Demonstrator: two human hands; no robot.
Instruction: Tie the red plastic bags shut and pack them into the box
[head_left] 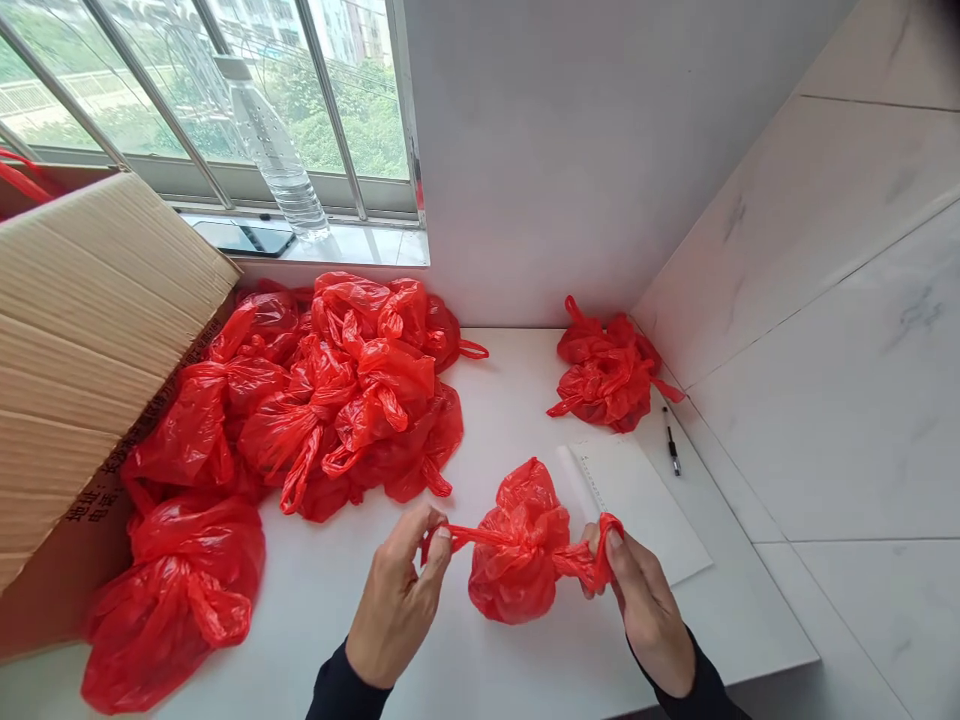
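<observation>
The cardboard box (101,355) bears 地址 and 电话 in black print (88,506); marks on the paper (645,505) are too small to read.

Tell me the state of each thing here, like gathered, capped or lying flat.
Held bag, gathered at the middle
Left hand, pinching one handle
Right hand, gripping the other handle
Bag pile, heaped
Corner bundle, bunched up
Carton, open
Bottle, capped, standing
Phone, lying flat
Paper, lying flat
Pen, lying flat
</observation>
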